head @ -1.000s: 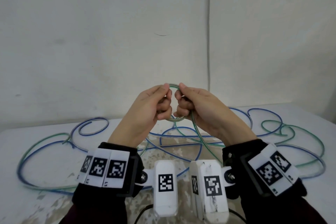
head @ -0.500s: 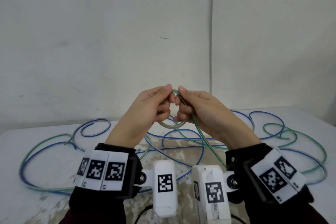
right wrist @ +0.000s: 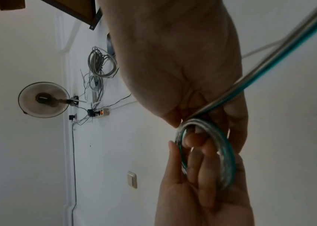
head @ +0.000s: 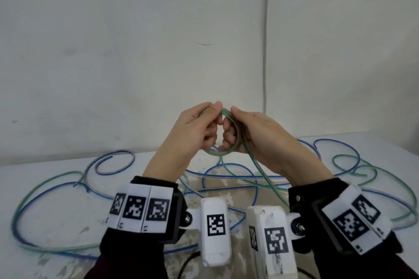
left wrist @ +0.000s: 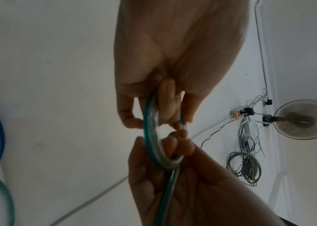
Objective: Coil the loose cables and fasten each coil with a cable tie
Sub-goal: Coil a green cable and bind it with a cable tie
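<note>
Both hands are raised above the middle of the counter (head: 56, 210), fingers curled around a small coil (head: 226, 133) of green cable: the left hand (head: 192, 133) pinches its upper-left arc between thumb and fingers, the right hand (head: 256, 138) grips its right side with fingers hooked through the ring. The coil stands roughly upright between the two hands, only a few turns thick. What the next wrap turns on is the free run of green cable (head: 260, 172) — it leaves the coil at the right hand's palm and drops down and toward the person, to the counter's near edge, so the right hand is the nearer one to draw it up while the left keeps the ring steady. The rest of that cable lies loose with the blue cable (head: 229, 167), spread in wide loops from the counter's left edge to its right. No cable tie shows in any view. No brand or readable writing appears — only black-and-white square markers on the wrist bands (head: 140, 208).
</note>
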A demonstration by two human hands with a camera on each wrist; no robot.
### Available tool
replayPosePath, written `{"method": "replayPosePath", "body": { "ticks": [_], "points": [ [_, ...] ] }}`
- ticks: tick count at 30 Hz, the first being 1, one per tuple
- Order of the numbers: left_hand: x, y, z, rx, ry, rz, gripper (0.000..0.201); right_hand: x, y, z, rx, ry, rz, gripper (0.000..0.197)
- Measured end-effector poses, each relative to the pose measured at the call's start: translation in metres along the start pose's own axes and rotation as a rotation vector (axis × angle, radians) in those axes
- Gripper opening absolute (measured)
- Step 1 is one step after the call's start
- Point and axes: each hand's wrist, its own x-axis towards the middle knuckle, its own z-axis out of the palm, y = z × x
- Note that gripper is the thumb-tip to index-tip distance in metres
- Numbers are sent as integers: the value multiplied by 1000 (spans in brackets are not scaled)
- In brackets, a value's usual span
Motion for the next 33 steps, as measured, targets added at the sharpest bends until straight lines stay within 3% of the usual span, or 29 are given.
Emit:
{"method": "replayPosePath", "body": {
  "ticks": [4,8,13,16,20,25,27,30,33],
  "points": [
    [2,1,-13,-45,27,-28,33,4,1,0,37,-42,-10,39],
    [-5,7,-24,60,-114,-87,31,8,1,10,-30,-82,-29,36],
    [-10,6,-19,127,-31,50,35,5,2,15,-32,-88,-36,38],
    [-12,9,-11,55,27,43,36,-2,-6,6,15,-140,-19,38],
    [-20,15,-3,31,-103,-65,41,-12,-11,2,-37,-164,-26,38],
    [-21,19,1,-210,45,19,42,-14,-17,3,55,-162,-34,40],
    [-20,20,2,-268,-38,-52,40,-17,-19,-1,56,-185,-49,39],
    [-24,22,3,-114,-139,-76,39,-18,-20,-3,-37,-196,-91,38],
    [-26,22,7,-88,-74,18,37,-17,-19,2,-18,-152,-102,39]
  ]
}}
